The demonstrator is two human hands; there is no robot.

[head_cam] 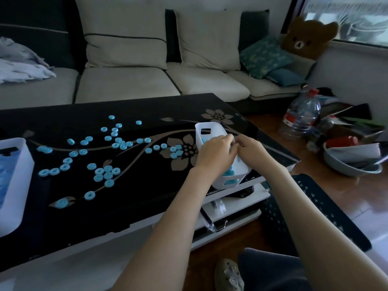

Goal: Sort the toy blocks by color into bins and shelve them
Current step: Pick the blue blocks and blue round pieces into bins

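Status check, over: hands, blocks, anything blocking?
Left hand and right hand meet over small white bin, grips unclear. Some blue rings inside; many more loose on table. No obstruction seen.

both our hands out front, fingertips almost meeting
our left hand (216, 153) lies back up, knuckles raised, fingers curled down and forward. our right hand (253, 152) sits just beside it, also back up, thumb and fingers bent toward the left fingertips. both forearms are bare and stretch forward, drawing together at the wrists. whether the fingers hold anything we cannot tell.
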